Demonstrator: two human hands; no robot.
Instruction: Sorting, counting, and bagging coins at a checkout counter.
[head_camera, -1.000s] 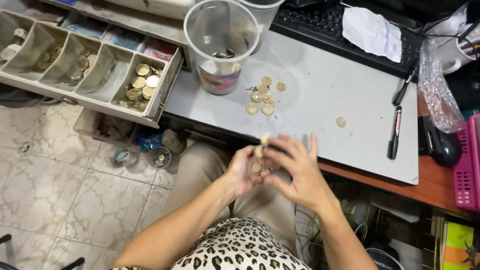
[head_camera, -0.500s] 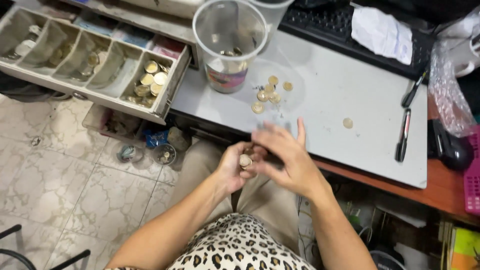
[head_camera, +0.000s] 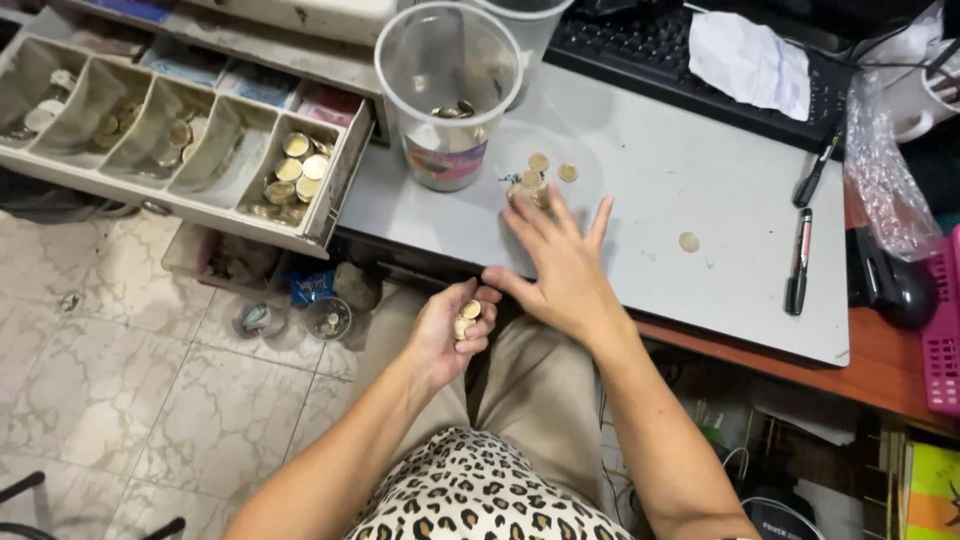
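Just in front of the clear plastic cup (head_camera: 447, 95) on the desk (head_camera: 700, 290), the right hand (head_camera: 560, 265) spreads open over loose coins (head_camera: 538, 175), small, hard, probably slippery, best pinched by their rims, while the left hand (head_camera: 450, 335) cups a stack of coins (head_camera: 466, 318).

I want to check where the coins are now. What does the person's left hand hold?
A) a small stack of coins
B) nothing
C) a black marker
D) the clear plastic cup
A: the left hand is cupped around a small stack of coins, held over the lap below the desk edge.
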